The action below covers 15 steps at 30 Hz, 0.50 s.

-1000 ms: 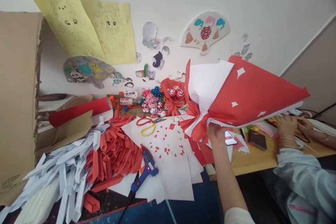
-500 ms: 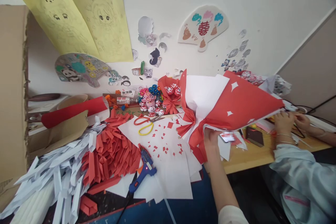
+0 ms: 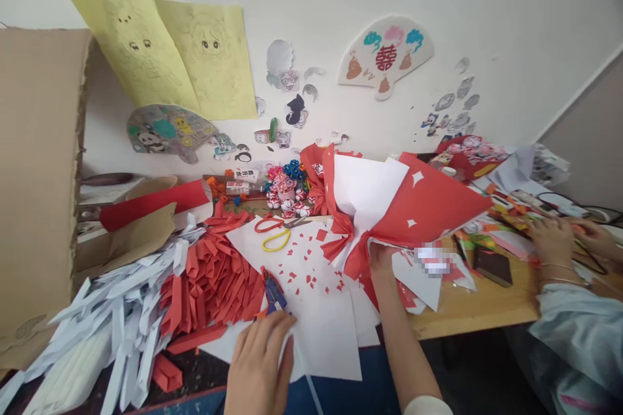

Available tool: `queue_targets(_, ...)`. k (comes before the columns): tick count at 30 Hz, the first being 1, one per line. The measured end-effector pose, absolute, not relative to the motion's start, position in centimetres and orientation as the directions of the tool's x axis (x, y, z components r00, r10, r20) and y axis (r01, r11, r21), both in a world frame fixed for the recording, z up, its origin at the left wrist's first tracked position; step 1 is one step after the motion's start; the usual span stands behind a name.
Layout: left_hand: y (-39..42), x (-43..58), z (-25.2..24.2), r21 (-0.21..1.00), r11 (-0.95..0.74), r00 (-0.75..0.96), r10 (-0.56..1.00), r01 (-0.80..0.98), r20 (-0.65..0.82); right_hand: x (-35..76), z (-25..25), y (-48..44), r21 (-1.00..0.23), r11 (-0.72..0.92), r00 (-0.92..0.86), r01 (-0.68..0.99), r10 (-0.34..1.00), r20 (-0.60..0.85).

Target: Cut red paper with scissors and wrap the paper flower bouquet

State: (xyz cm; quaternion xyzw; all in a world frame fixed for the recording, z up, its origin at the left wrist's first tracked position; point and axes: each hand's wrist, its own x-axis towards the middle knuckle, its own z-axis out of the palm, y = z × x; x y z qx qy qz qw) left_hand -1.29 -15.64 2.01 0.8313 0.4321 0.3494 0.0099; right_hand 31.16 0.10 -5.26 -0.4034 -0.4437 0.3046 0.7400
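My left hand (image 3: 259, 358) has its fingers curled over the handle of a blue glue gun (image 3: 275, 295), which lies on white paper (image 3: 331, 331); the hand hides most of the grip. Held at its gathered neck by my right hand (image 3: 381, 260) is a large bouquet wrap (image 3: 433, 198) of red paper with white star shapes and a white inner sheet. The fingers of that hand are partly hidden behind the wrap. Small red paper scraps (image 3: 311, 281) are scattered over the white paper. Scissors (image 3: 276, 238) with red and yellow handles lie behind them.
Folded red strips (image 3: 209, 279) and white strips (image 3: 126, 311) are heaped at left beside a cardboard panel (image 3: 39, 207). Small paper flowers (image 3: 282, 185) stand at the back. A co-worker's hand (image 3: 552, 243) is over the wooden table (image 3: 467, 314) at right.
My left hand has come into view from below and onto the glue gun's handle. The bouquet wrap in my right hand has shifted slightly left and down. The view has shifted slightly.
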Motion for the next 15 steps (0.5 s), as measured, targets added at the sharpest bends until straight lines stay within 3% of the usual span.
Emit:
queue_targets(3, -14.8, -2.6, -1.6, 0.046, -0.396, 0.307, 0.775, 0.917, 0.552, 30.9, -6.0, 0.2, -0.801, 0.509, 0.482, -0.315, 0.813, 0.327)
queue_targets(6, -14.8, -3.4, -4.3, -0.071, -0.285, 0.281, 0.815, 0.956, 0.507, 30.7, -6.5, -0.2, -0.75, 0.491, 0.485, -0.445, 0.835, 0.259)
queue_targets(15, -15.4, -3.6, -6.0, 0.012, -0.207, 0.163, 0.808, 0.978, 0.567, 30.3, -5.8, -1.6, -0.717, 0.458, 0.414, -0.525, 0.874, 0.255)
